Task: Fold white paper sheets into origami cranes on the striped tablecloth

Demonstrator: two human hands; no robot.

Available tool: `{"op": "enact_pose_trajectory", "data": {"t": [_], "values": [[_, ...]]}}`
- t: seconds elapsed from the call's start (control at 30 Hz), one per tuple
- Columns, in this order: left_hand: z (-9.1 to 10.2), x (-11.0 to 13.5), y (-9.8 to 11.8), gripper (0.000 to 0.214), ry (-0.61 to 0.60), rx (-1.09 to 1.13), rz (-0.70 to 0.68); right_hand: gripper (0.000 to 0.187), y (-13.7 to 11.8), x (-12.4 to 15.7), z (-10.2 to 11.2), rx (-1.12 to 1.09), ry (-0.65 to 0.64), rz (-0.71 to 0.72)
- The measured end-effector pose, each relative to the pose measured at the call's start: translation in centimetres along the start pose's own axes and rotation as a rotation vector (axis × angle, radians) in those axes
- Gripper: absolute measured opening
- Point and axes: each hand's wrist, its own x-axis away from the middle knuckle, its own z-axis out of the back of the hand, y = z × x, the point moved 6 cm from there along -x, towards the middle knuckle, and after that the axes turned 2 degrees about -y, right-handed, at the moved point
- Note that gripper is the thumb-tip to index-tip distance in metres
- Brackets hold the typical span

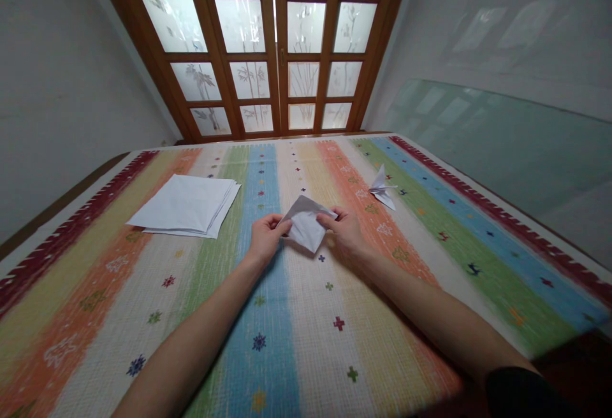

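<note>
A small folded sheet of white paper point(306, 225) is held up between my two hands, just above the middle of the table. Its outline is roughly a diamond, with one corner pointing away and one toward me. My left hand point(266, 237) pinches the left corner between thumb and fingers. On the opposite corner, my right hand point(345, 229) grips with its thumb on top and the fingers mostly behind the paper. A finished-looking white paper crane point(382, 190) stands off to the right, touched by neither hand.
A stack of white paper sheets point(184, 206) lies on the left of the table. Under everything spreads a striped tablecloth point(306, 341) with small printed figures. Wooden doors with glass panes point(277, 55) stand beyond the far edge, and a glass sheet point(502, 144) leans along the right wall.
</note>
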Motion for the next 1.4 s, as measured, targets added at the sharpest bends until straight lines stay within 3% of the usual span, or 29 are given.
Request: {"op": "enact_pose_trajectory", "data": {"t": [0.1, 0.2, 0.47, 0.8, 0.9, 1.07, 1.27, 1.4], "values": [[-0.4, -0.1, 0.8, 0.023, -0.128, -0.067, 0.015, 0.026, 0.0, 0.2, -0.1, 0.044, -0.024, 0.002], [-0.8, 0.0, 2.3, 0.024, -0.195, -0.171, -0.081, 0.023, -0.4, 0.7, -0.9, 0.094, -0.097, 0.020], [-0.1, 1.6, 3.3, 0.047, 0.102, -0.496, -0.312, 0.018, -1.9, 2.7, -3.1, 0.142, -0.187, 0.086], [0.3, 2.6, 4.1, 0.045, 0.209, -0.591, -0.506, 0.021, -2.4, 2.8, -3.1, 0.063, -0.130, 0.113], [0.1, 2.5, 4.1, 0.044, 0.170, -0.569, -0.508, 0.022, -2.6, 2.7, -3.0, 0.101, -0.145, 0.134], [-0.5, 2.1, 3.7, 0.026, 0.061, -0.459, -0.396, 0.021, -1.9, 2.6, -2.8, 0.074, -0.142, 0.096], [0.6, 2.0, 3.7, 0.034, 0.242, -0.367, -0.379, 0.033, 0.1, 3.7, -4.8, -0.131, -0.328, -0.106], [1.2, 1.9, 3.4, 0.037, 0.322, -0.363, -0.386, 0.022, 0.6, 4.2, -5.4, -0.079, -0.400, -0.152]]}}
